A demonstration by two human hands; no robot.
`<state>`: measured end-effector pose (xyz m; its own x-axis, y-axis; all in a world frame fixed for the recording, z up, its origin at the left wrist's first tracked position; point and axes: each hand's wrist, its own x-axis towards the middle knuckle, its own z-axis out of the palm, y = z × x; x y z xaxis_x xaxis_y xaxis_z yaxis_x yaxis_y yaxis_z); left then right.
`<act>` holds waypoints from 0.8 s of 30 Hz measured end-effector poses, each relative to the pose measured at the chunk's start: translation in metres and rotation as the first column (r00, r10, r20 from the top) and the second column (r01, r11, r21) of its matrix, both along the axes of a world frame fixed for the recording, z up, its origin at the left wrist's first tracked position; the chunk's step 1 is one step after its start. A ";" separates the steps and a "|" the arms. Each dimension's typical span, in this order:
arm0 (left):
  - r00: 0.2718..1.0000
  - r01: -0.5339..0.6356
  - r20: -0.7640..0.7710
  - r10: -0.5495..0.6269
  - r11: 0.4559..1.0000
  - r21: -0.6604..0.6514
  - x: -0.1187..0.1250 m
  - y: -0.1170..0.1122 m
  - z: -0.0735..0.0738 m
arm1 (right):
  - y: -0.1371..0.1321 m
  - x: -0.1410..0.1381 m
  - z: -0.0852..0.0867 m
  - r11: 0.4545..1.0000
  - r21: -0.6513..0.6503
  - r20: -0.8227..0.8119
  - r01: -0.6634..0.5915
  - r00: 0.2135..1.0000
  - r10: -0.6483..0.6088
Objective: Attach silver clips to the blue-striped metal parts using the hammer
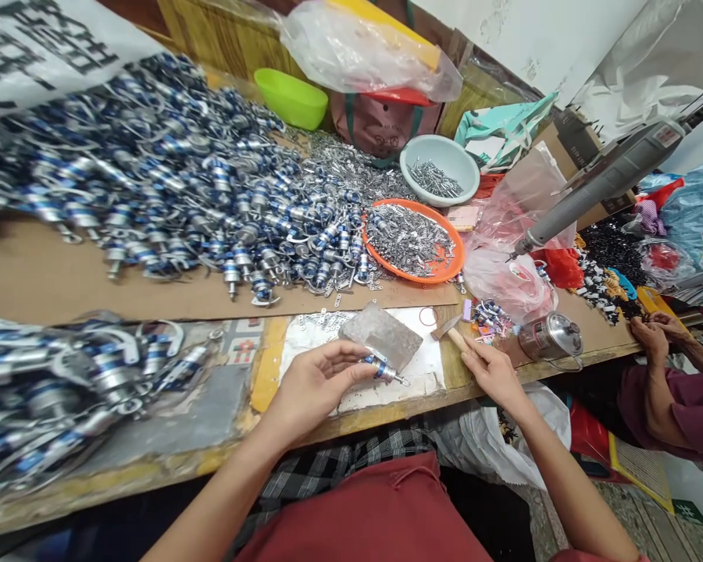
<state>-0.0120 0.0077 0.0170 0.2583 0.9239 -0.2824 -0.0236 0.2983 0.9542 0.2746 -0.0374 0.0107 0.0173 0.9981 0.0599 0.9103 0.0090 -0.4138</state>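
1. One blue-and-silver metal cylinder (383, 369) with a ring end, in work: you held it at the near edge of a grey metal block (387, 336). Contact with the block could not be told.
2. Left hand (313, 382): the grip pinched the cylinder's far-left end between thumb and fingers.
3. Right hand (492, 371): the grip was wrapped around the wooden handle of a hammer (447, 326), its head to the right of the block, apart from the cylinder.
4. Stage, by judgement: you were partway through a single piece, its ring already in place. Any striking left to do on it could not be confirmed.
5. Stock: a large heap of like cylinders (211, 187) at the back and a nearer heap (82, 390) to your left, both on the counter (351, 425). Which were done and which remained, the view did not show.
6. Orientation: the cylinder's long axis ran slantwise, the ring pointing to your right and somewhat towards you, the other end into your fingers. Its tilt was unclear.
7. Small metal links: in an orange tray (458, 254), beyond the block.
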 end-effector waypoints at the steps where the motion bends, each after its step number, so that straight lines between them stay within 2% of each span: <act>1: 0.998 -0.009 -0.065 0.013 0.998 0.054 -0.001 0.000 0.000 | 0.007 0.001 0.001 1.000 -0.012 0.065 -0.003 0.998 0.003; 3: 0.986 -0.044 -0.148 0.073 0.981 0.189 -0.002 -0.001 -0.003 | 0.030 -0.010 0.008 0.997 0.058 0.154 -0.041 0.987 0.032; 6: 0.974 -0.090 -0.161 0.162 0.920 0.381 -0.003 0.000 -0.010 | 0.086 -0.047 0.021 0.955 0.240 0.160 -0.175 0.977 0.138; 8: 0.971 -0.077 -0.168 0.167 0.893 0.443 -0.003 0.001 -0.014 | 0.131 -0.077 0.026 0.923 0.260 0.173 -0.285 0.954 0.245; 10: 0.970 -0.056 -0.182 0.159 0.881 0.470 -0.003 0.001 -0.015 | 0.175 -0.102 0.027 0.917 0.234 0.199 -0.321 0.940 0.278; 11: 0.969 -0.048 -0.190 0.156 0.879 0.475 -0.004 0.001 -0.015 | 0.193 -0.112 0.026 0.931 0.212 0.205 -0.296 0.945 0.254; 14: 0.966 -0.021 -0.215 0.144 0.872 0.489 -0.005 0.001 -0.013 | 0.232 -0.124 0.019 0.993 0.056 0.150 -0.105 0.984 0.096; 16: 0.962 -0.002 -0.236 0.136 0.869 0.494 -0.005 0.001 -0.012 | 0.243 -0.123 0.015 0.999 -0.010 0.151 -0.054 0.987 0.055; 18: 0.957 0.007 -0.255 0.138 0.868 0.497 -0.006 0.001 -0.012 | 0.243 -0.117 0.014 0.999 -0.018 0.187 -0.050 0.981 0.053; 24: 0.951 0.002 -0.269 0.151 0.870 0.494 -0.006 -0.002 -0.014 | 0.223 -0.100 0.027 0.975 -0.200 0.168 -0.099 0.977 0.134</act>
